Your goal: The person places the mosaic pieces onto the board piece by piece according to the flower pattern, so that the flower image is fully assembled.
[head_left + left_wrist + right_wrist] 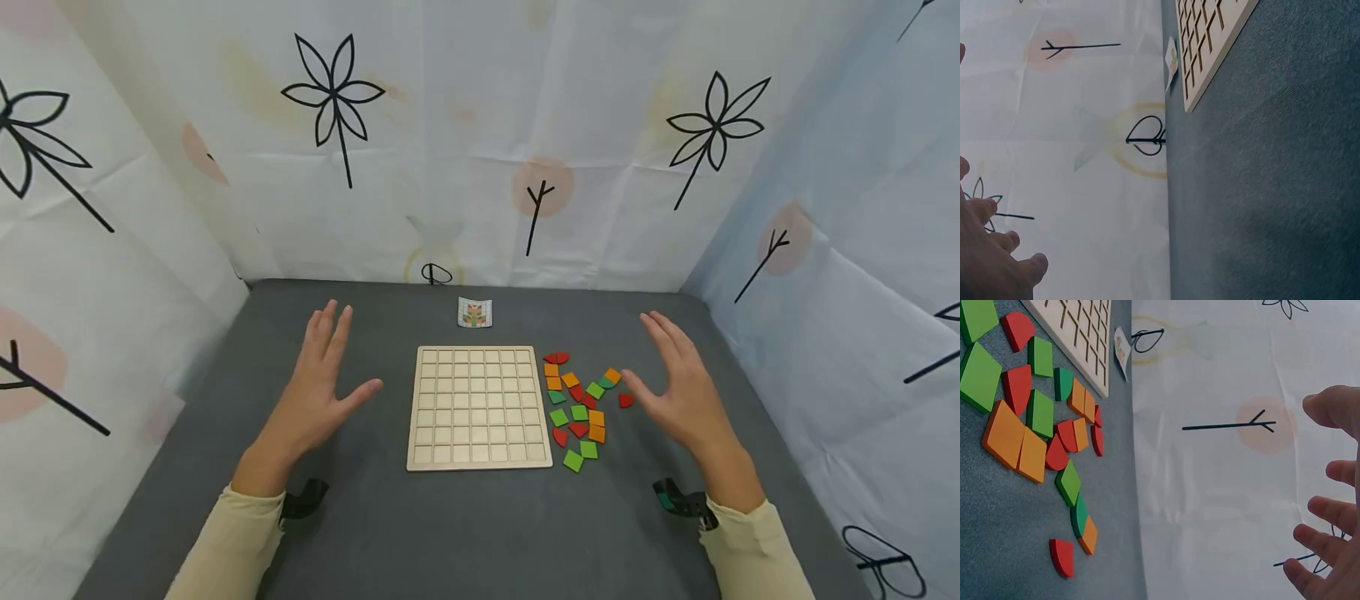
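The loose, crowded coloured tiles (pixel 579 412) could scatter if the right hand (pixel 684 402) swept low across them; flat, red, orange and green, they lie just right of the pale wooden grid board (pixel 480 468), mid-table. It and the left hand (pixel 313 402) are raised, fingers extended, thumbs apart, holding nothing.
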